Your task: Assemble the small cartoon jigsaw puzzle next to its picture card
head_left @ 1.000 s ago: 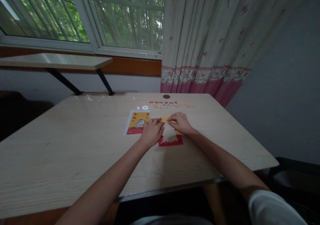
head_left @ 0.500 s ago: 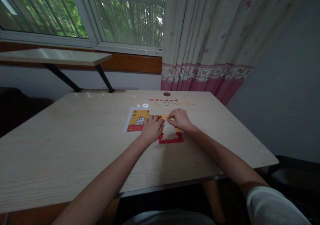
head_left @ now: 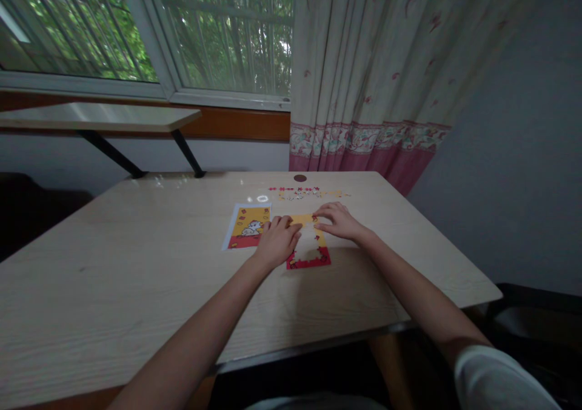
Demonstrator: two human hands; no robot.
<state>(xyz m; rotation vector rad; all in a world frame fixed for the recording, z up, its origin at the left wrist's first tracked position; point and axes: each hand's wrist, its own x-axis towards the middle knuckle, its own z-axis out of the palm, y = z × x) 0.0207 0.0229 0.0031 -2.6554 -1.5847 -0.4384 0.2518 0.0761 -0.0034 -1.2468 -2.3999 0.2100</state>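
Observation:
A jigsaw puzzle border (head_left: pixel 309 264), red along the bottom and yellow at the top, lies on the table around a bare middle. My left hand (head_left: pixel 277 241) rests over its left side, fingers stretched out and pressing on the pieces, hiding that edge. At the top right corner is my right hand (head_left: pixel 340 221), thumb and fingertips apart and touching or just above the border; I see no piece between them. Left of the puzzle, partly under my left fingers, lies a picture card (head_left: pixel 243 225) with a white cartoon animal on yellow and red.
Beyond the puzzle, loose red puzzle pieces (head_left: pixel 286 189) form a row, with white and yellow pieces (head_left: pixel 309 195) nearer. A dark round spot (head_left: pixel 300 178) marks the far table edge. A raised shelf (head_left: pixel 100 117) stands at the back left, and a curtain (head_left: pixel 364 94) hangs behind.
My right hand has moved right along the top edge to the corner, and its pinched fingers have spread apart. My left hand stays on the left side. The view has tilted slightly up.

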